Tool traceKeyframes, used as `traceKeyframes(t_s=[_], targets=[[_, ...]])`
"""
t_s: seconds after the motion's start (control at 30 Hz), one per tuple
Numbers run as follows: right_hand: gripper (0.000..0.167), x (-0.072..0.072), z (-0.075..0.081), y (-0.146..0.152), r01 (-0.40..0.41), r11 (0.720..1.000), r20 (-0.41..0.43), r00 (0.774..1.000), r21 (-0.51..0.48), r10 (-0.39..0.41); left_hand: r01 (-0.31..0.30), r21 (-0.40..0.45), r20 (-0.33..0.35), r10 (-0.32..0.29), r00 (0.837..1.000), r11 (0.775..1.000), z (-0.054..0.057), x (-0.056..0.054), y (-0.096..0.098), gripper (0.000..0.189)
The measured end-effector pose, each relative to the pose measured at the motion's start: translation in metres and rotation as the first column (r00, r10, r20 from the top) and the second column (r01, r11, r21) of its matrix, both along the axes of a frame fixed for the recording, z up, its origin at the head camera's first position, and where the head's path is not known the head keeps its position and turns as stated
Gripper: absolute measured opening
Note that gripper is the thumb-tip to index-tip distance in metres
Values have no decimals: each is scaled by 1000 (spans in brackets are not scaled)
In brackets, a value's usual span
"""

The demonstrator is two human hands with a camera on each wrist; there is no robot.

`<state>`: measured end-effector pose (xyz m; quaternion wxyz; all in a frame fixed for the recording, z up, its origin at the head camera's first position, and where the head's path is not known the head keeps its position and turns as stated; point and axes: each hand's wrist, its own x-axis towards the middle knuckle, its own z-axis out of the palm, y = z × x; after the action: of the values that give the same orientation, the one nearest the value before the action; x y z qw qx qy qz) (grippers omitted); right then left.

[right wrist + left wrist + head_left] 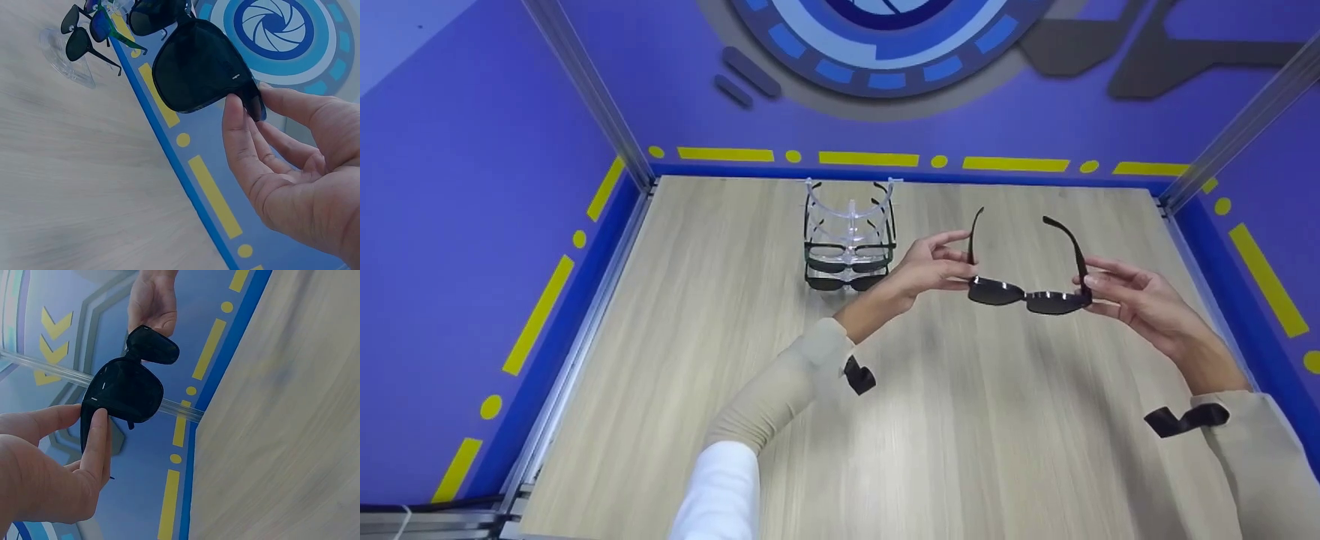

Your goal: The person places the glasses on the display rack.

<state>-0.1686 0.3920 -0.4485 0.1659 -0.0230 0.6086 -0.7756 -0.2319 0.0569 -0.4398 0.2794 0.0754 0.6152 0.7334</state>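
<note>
A pair of black sunglasses (1054, 302) is held up over the right half of the table, lenses toward the person and both temples unfolded, pointing away. My left hand (928, 267) pinches the frame at its left hinge. At the opposite hinge my right hand (1144, 300) pinches it between thumb and fingers. Both wrist views show the dark lenses close up, the left lens (132, 391) in one and the right lens (194, 67) in the other. Left of the hands, a clear display stand (852, 217) bears several glasses (847, 283) stacked one above another.
The stand is near the back edge of the wood-grain table (697, 360). Blue panels (870, 127) with yellow marks enclose the back and sides, with metal posts (600, 97) at the corners. Black straps (859, 376) hang by both wrists.
</note>
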Motion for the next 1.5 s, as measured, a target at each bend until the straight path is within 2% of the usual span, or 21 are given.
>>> traceKeyframes(t_s=[0.2,0.5,0.77,1.1,1.33,1.5], targets=[[36,-2,3,-1,14,1000,6,1000,7,-14,-20,12,20,20,1000,1000,4,-2,2,67],[34,-5,9,-5,14,1000,3,1000,2,-14,-17,12,4,17,1000,1000,14,-5,-2,66],[41,-7,17,-14,-36,995,-19,999,-95,35,-24,31,8,24,1000,999,19,-7,-13,66],[48,-15,28,-28,-88,977,-51,996,-194,79,-42,6,0,42,999,999,36,-12,-30,68],[49,-21,36,-39,-84,978,-56,996,-191,75,-48,-6,-35,48,998,999,40,-16,-42,67],[48,-26,38,-48,-88,978,-39,996,-191,82,-64,5,-26,64,998,998,43,-19,-51,65]])
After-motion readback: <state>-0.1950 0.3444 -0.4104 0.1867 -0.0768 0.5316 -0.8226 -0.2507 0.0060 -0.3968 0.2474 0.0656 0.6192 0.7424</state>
